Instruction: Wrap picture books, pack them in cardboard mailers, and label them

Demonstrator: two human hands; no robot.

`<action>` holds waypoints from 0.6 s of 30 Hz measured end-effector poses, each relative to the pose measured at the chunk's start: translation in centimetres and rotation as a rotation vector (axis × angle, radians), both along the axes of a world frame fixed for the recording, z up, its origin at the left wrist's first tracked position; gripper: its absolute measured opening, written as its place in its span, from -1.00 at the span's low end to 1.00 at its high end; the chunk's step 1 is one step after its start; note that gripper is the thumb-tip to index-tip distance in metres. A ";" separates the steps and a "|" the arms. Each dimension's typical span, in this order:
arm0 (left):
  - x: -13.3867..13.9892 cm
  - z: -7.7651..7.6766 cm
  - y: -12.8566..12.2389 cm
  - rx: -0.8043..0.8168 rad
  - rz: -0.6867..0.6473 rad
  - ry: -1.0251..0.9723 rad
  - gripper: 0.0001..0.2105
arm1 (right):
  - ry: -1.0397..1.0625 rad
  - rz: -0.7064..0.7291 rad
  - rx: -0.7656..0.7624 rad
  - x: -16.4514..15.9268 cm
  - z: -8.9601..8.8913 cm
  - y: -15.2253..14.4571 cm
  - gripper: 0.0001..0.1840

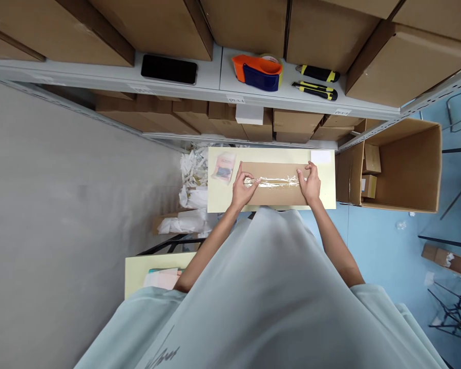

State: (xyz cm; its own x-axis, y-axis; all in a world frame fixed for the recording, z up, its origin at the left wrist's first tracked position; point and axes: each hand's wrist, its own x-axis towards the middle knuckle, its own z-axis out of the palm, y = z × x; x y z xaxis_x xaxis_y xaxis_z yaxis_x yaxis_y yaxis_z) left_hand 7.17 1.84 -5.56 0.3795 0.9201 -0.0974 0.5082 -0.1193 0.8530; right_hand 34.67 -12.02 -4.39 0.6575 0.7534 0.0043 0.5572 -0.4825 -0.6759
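A flat brown cardboard box (272, 197) lies on the pale yellow table (221, 200) in front of me. Shiny clear tape (278, 181) runs lengthwise along its top and looks wrinkled. My left hand (244, 187) grips the left end, its thumb on the tape and a finger along the far corner. At the right end, my right hand (311, 184) holds the box with the thumb on top and the fingers round the edge. A small clear packet (224, 168) with pinkish and bluish contents lies left of the box.
The shelf above holds a phone (169, 69), an orange and blue tape dispenser (258, 73) and two yellow-black cutters (317, 82). Cardboard boxes fill the shelves. A large open carton (401, 169) stands right of the table. White crumpled packaging (194, 174) is heaped at the left.
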 end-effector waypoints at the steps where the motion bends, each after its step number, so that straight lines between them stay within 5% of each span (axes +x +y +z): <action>1: -0.4 -0.2 -0.1 -0.004 0.007 -0.010 -0.75 | 0.000 -0.004 -0.002 -0.6 0.1 -0.3 -0.51; 5: -2.8 -1.5 -0.4 -0.044 0.046 -0.001 -0.72 | -0.018 -0.013 0.017 -4.3 0.1 -1.4 -0.53; 9: -4.6 -3.1 0.1 -0.083 0.095 0.014 -0.70 | -0.023 -0.011 -0.019 -6.8 -1.9 -1.1 -0.54; 14: -3.9 -4.8 1.3 -0.156 0.131 0.031 -0.74 | 0.066 -0.008 -0.161 -5.4 -5.4 1.5 -0.58; 18: -2.6 -5.8 1.5 -0.128 0.114 0.031 -0.74 | 0.050 0.038 -0.183 -2.8 -6.4 2.8 -0.57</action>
